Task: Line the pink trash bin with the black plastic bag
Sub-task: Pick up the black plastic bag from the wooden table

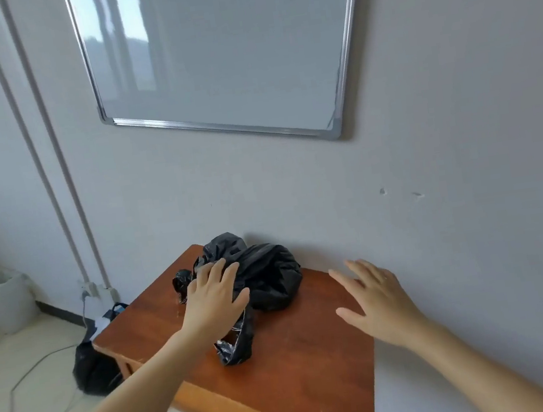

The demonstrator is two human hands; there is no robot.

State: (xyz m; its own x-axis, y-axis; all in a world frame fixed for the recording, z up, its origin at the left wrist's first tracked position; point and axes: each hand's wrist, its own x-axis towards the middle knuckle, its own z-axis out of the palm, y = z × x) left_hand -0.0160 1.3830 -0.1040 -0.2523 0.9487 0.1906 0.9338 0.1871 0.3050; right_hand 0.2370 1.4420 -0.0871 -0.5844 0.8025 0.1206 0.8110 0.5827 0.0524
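A crumpled black plastic bag (265, 275) lies on the far half of a small brown wooden table (300, 357), close to the wall. My left hand (213, 300) rests flat on the bag's left side with fingers spread, not closed around it. To the right of the bag hovers my right hand (375, 299), open over the table's right edge, fingers apart and holding nothing. No pink trash bin is in view.
The table stands against a grey wall under a whiteboard (218, 50). On the floor left of the table sit a full black bag (93, 367), cables and a wall socket (89, 292). White containers (0, 307) stand at the far left.
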